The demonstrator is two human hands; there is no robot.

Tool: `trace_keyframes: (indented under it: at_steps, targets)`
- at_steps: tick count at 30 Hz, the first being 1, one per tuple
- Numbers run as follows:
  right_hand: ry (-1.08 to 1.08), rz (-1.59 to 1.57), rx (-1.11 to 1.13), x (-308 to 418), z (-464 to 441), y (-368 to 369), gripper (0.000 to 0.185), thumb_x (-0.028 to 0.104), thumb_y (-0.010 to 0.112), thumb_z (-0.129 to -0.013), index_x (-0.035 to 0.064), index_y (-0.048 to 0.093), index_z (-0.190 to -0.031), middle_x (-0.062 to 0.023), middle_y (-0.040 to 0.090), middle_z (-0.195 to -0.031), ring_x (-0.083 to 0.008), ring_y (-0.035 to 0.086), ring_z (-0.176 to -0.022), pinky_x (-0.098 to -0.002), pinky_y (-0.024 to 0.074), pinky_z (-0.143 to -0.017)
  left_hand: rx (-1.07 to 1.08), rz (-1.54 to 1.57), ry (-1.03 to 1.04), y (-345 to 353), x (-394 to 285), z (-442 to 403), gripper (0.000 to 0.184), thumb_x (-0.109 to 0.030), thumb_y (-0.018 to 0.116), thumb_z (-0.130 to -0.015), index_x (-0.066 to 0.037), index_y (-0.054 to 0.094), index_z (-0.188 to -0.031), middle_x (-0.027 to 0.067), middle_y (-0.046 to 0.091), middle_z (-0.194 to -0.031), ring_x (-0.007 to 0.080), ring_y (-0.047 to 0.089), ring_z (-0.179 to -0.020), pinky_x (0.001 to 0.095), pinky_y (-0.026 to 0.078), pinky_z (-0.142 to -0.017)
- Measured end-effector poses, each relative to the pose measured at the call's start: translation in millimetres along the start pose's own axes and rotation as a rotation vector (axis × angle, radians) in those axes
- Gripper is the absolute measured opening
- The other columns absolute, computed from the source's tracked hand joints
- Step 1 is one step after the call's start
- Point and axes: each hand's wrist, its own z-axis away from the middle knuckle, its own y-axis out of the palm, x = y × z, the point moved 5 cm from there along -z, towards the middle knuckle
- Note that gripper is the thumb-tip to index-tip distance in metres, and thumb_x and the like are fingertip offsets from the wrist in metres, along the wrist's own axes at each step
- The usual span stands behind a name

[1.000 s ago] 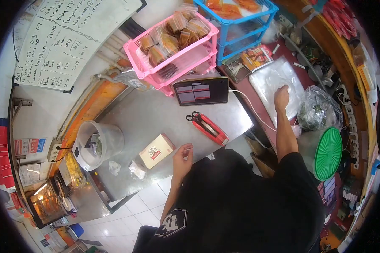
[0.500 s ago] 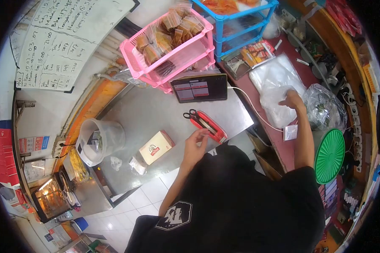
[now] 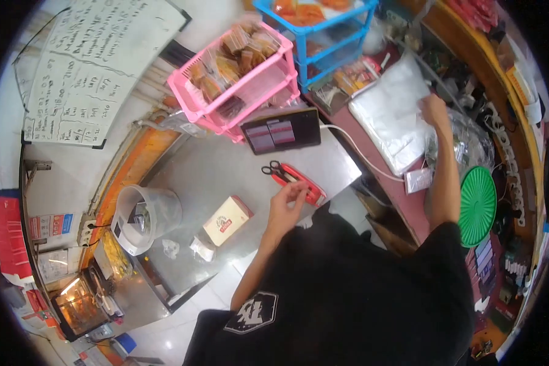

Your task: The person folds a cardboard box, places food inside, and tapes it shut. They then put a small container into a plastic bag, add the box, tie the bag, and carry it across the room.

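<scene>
My left hand [image 3: 288,202] is over the front edge of the steel table, its fingertips drawn together beside a long red object [image 3: 314,194]. Whether anything sits in that pinch is too small to tell. Black-handled scissors [image 3: 271,168] lie at the red object's far end. Out to the right, my right hand [image 3: 434,111] is closed at the right edge of a stack of clear plastic bags [image 3: 387,122]; what its fingers hold is hidden. Just below that hand is a crumpled clear bag [image 3: 479,143] with something green inside.
A tablet [image 3: 282,131] leans by a pink basket rack [image 3: 192,113] of filled packets. Behind is a blue rack [image 3: 302,52]. On the steel table [image 3: 195,161] stand a cream box [image 3: 227,221] and a clear tub [image 3: 146,210]. A green lid [image 3: 477,207] is at right.
My right hand has moved up and away, to the bag stack's right edge. The loose translucent bag that lay under it no longer shows there. My left hand stays near the red object.
</scene>
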Motion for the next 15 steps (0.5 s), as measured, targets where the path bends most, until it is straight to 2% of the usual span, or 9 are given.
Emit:
trace_keyframes:
  at_steps: [2, 4, 6, 7, 8, 9, 11, 13, 15]
  targets:
    - [0.246, -0.385, -0.505, 64.5, 92.0, -127.7, 0.038, 0.031, 0.056, -0.096, -0.0035, 0.07, -0.1, -0.0286, 0.069, -0.095, -0.0448, 0.068, -0.089, -0.0495, 0.0512, -0.077, -0.01, 0.057, 0.0, -7.6, 1.1, 8.5, 0.024, -0.007, 0.064, -0.096, -0.002, 0.065, -0.119, 0.0088, 0.073, -0.108, 0.0158, 0.07, -0.097, 0.0311, 0.055, -0.088]
    - [0.424, -0.478, -0.587, 98.4, 148.5, -177.9, 0.037, 0.03, 0.051, -0.099, -0.0038, 0.067, -0.1, -0.0286, 0.068, -0.098, -0.0465, 0.065, -0.098, -0.0488, 0.0505, -0.081, 0.001, 0.128, -0.02, -19.3, 4.8, 20.8, 0.023, -0.007, 0.064, -0.096, -0.002, 0.065, -0.119, 0.0079, 0.072, -0.109, 0.0161, 0.07, -0.097, 0.0306, 0.055, -0.088]
    - [0.371, -0.526, -0.638, 136.9, 194.8, -192.3, 0.033, 0.026, 0.051, -0.098, -0.0034, 0.066, -0.1, -0.0273, 0.069, -0.094, -0.0449, 0.067, -0.092, -0.0474, 0.0504, -0.079, 0.069, 0.166, -0.028, -28.9, 14.0, 26.5, 0.031, -0.007, 0.064, -0.097, -0.003, 0.06, -0.128, 0.0098, 0.069, -0.118, 0.0181, 0.067, -0.106, 0.0319, 0.053, -0.093]
    - [0.242, -0.711, -0.507, 167.1, 209.6, -184.9, 0.033, 0.026, 0.051, -0.099, -0.0022, 0.067, -0.098, -0.0222, 0.07, -0.087, -0.0347, 0.069, -0.084, -0.0425, 0.0513, -0.075, 0.102, 0.187, -0.035, -32.8, 17.8, 31.6, 0.036, -0.007, 0.064, -0.097, -0.003, 0.058, -0.132, 0.0108, 0.067, -0.123, 0.0191, 0.066, -0.11, 0.0326, 0.052, -0.095]
    - [0.108, -0.887, -0.366, 205.7, 228.0, -178.8, 0.033, 0.026, 0.05, -0.1, -0.001, 0.068, -0.096, -0.0171, 0.071, -0.08, -0.0246, 0.07, -0.077, -0.0377, 0.0521, -0.07, 0.124, 0.303, -0.028, -36.0, 17.8, 36.2, 0.042, -0.016, 0.063, -0.098, -0.003, 0.053, -0.137, 0.0125, 0.064, -0.129, 0.021, 0.063, -0.115, 0.0349, 0.05, -0.099]
    - [0.022, -0.849, -0.2, 261.2, 256.6, -183.8, 0.03, 0.024, 0.049, -0.1, 0.0, 0.067, -0.093, -0.0101, 0.069, -0.075, -0.0168, 0.065, -0.065, -0.0352, 0.0508, -0.062, 0.145, 0.419, -0.018, -38.9, 17.1, 38.6, 0.05, -0.024, 0.063, -0.099, -0.004, 0.048, -0.141, 0.0143, 0.06, -0.134, 0.0229, 0.059, -0.121, 0.0372, 0.048, -0.102]
    - [-0.282, -1.059, 0.252, 348.1, 299.9, -162.0, 0.027, 0.022, 0.049, -0.101, 0.0015, 0.066, -0.095, -0.0046, 0.062, -0.066, -0.0123, 0.06, -0.061, -0.0286, 0.0477, -0.057, 0.241, 0.76, -0.078, -44.6, 20.3, 47.8, 0.069, -0.045, 0.061, -0.097, -0.004, 0.038, -0.149, 0.0167, 0.052, -0.143, 0.0268, 0.053, -0.13, 0.0416, 0.044, -0.108]
    - [-0.494, -1.318, 0.511, 415.8, 345.5, -153.6, 0.026, 0.025, 0.053, -0.103, 0.0037, 0.068, -0.098, 0.0004, 0.06, -0.071, -0.0059, 0.059, -0.069, -0.0257, 0.0469, -0.059, 0.397, 1.207, -0.233, -49.1, 31.7, 67.6, 0.093, -0.068, 0.056, -0.092, -0.003, 0.029, -0.153, 0.0182, 0.044, -0.151, 0.0309, 0.046, -0.137, 0.0456, 0.039, -0.113]
    - [-0.423, -1.477, 0.832, 455.7, 385.6, -148.4, 0.026, 0.026, 0.056, -0.103, 0.0042, 0.069, -0.101, -0.0002, 0.062, -0.078, -0.0057, 0.059, -0.073, -0.0266, 0.0471, -0.061, 0.51, 1.356, -0.22, -59.1, 48.4, 96.4, 0.105, -0.077, 0.056, -0.084, -0.002, 0.03, -0.153, 0.0184, 0.045, -0.15, 0.033, 0.047, -0.135, 0.0464, 0.04, -0.112]
